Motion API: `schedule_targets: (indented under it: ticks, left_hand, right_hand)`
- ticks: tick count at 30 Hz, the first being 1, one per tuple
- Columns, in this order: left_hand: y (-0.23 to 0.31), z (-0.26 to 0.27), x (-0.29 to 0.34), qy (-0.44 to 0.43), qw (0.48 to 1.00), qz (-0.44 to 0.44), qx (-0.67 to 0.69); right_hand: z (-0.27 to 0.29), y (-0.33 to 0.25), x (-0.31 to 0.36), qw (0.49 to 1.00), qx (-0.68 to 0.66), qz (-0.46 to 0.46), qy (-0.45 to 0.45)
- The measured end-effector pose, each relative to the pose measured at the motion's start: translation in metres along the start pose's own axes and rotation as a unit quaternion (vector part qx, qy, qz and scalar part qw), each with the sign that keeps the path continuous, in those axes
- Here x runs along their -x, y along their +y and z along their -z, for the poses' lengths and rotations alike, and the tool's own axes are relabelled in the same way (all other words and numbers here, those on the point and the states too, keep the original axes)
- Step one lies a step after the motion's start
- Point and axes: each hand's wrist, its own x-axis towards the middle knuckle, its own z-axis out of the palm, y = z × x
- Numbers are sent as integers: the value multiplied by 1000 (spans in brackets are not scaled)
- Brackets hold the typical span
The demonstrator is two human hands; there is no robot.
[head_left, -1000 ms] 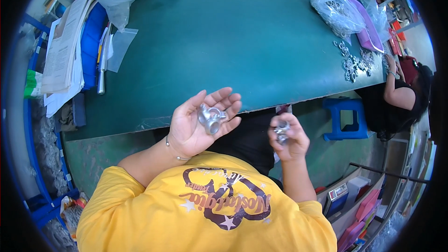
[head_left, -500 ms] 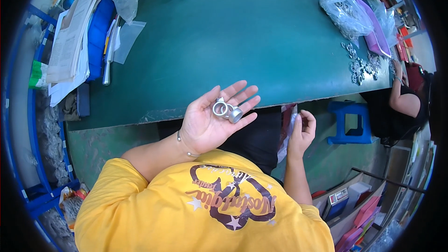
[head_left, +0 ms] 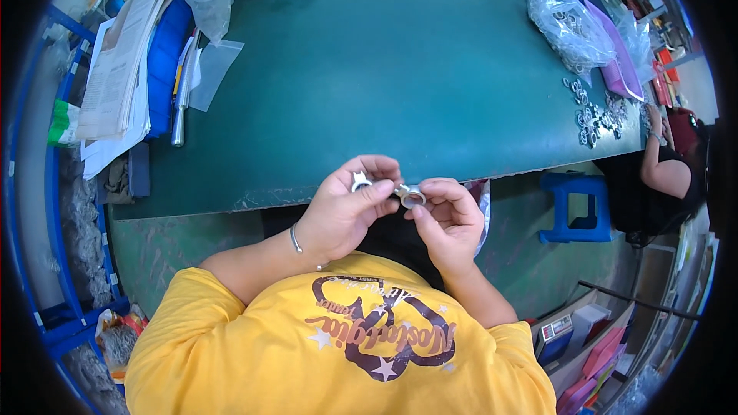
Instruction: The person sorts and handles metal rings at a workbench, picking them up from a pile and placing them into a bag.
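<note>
Near the table's front edge my two hands meet over several silver metal rings. My left hand [head_left: 338, 215] is closed, with its fingers curled in and the thumb pressed down. A silver ring [head_left: 360, 180] shows between its thumb and index finger; any others in the palm are hidden. Between the fingertips of my right hand [head_left: 452, 221] is another wide silver ring [head_left: 412, 198], pinched by thumb and fingers, its opening partly visible. The left fingertips lie right beside that ring.
The green table [head_left: 369, 69] spreads ahead. At left stand papers [head_left: 123, 69], a blue bin [head_left: 167, 61] and pens. Small rings [head_left: 593, 123], a filled plastic bag [head_left: 569, 27] and a purple tray [head_left: 619, 61] lie at right, near another person [head_left: 669, 173] and a blue stool [head_left: 573, 207].
My left hand has curled from an open palm around the rings. My right hand has come up and leftward from beside the plastic below the table edge and now pinches one ring.
</note>
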Motion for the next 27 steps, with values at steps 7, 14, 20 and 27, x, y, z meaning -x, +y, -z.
schedule_targets:
  ticks: [7,14,20,27]
  left_hand:
    - [1,-3,2,14,995,23,-97]
    - [0,0,3,3,972,-78,-219]
    - [-1,2,3,-13,891,-215,-399]
    - [-1,1,4,-16,888,-213,-408]
  right_hand:
    - [1,1,0,983,149,110,-12]
    - [2,0,-11,948,245,195,-55]
    - [2,0,-7,984,152,82,-29]
    - [4,1,-7,984,151,85,-31]
